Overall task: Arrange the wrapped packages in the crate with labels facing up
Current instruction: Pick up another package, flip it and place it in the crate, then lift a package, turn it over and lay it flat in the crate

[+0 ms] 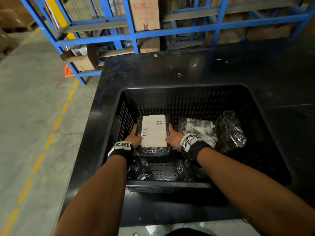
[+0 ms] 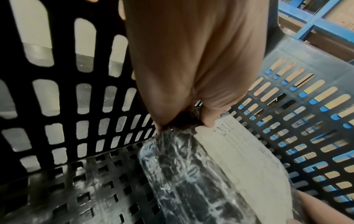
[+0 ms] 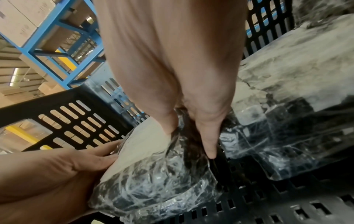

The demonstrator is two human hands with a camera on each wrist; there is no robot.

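Two hands, left hand (image 1: 134, 137) and right hand (image 1: 173, 137), are clamped on opposite sides of one wrapped package (image 1: 154, 133), held label-up low in the crate (image 1: 184, 87), left portion. This two-sided hold presumably keeps the label (image 1: 153, 130) level for setting down beside the second package (image 1: 197, 128).

A warehouse, it seems: blue steel racking (image 1: 131, 34) stacked with cardboard boxes (image 1: 144, 12), concrete floor (image 1: 30, 103) with dashed yellow lines (image 1: 49, 140).

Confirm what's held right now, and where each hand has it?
The labelled package, label up, held from both sides: left hand grips its left edge, right hand its right edge, inside the crate.
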